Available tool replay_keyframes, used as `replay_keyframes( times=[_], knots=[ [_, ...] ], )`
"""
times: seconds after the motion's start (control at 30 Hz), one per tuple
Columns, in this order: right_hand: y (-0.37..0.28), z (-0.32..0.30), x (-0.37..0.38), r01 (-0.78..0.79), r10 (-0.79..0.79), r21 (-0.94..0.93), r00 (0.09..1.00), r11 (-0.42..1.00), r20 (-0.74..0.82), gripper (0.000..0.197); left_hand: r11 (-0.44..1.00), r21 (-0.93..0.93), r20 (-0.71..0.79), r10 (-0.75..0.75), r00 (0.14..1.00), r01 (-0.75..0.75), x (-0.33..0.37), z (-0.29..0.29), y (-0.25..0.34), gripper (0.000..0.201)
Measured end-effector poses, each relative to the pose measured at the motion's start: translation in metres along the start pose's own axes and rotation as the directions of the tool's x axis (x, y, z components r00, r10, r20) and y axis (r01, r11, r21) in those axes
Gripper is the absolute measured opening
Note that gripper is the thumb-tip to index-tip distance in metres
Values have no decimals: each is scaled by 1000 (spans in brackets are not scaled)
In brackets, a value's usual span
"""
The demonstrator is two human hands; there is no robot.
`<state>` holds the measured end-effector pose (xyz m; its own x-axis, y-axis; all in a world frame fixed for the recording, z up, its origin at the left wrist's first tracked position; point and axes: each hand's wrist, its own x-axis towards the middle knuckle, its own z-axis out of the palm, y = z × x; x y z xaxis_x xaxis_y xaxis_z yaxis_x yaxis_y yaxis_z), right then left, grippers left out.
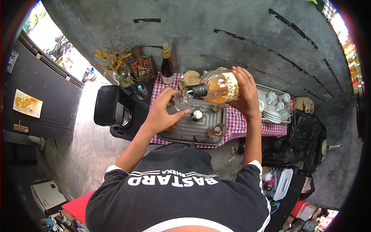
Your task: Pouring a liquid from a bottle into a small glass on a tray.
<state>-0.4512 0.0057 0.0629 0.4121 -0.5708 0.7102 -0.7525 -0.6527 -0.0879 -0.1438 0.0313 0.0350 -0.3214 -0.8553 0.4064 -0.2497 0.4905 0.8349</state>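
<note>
My right hand (242,91) grips a clear bottle of amber liquid (216,88), tipped on its side with its dark neck pointing left. Its mouth is at the rim of a clear glass (182,99) that my left hand (162,112) holds above a grey metal tray (185,133). Small glasses (198,114) (218,130) stand on the tray. The tray rests on a red-and-white checked cloth (237,125).
A dark wine bottle (167,65), a round tin (191,77) and a picture tin (142,69) stand behind. A black machine (112,106) sits at the left. A white rack of cups and plates (275,106) is at the right, with black bags (297,139) beyond.
</note>
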Motion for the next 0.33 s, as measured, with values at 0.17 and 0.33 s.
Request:
replay_keyframes(
  times=[0.17, 0.33],
  knots=[
    [8, -8, 6, 39, -38, -20, 999, 999, 39, 90, 1000, 20, -11, 21, 1000, -21, 1, 1, 3, 47],
    [15, -10, 10, 62, -60, -30, 997, 998, 48, 98, 999, 24, 5, -22, 1000, 22, 0, 3, 5, 47]
  ],
)
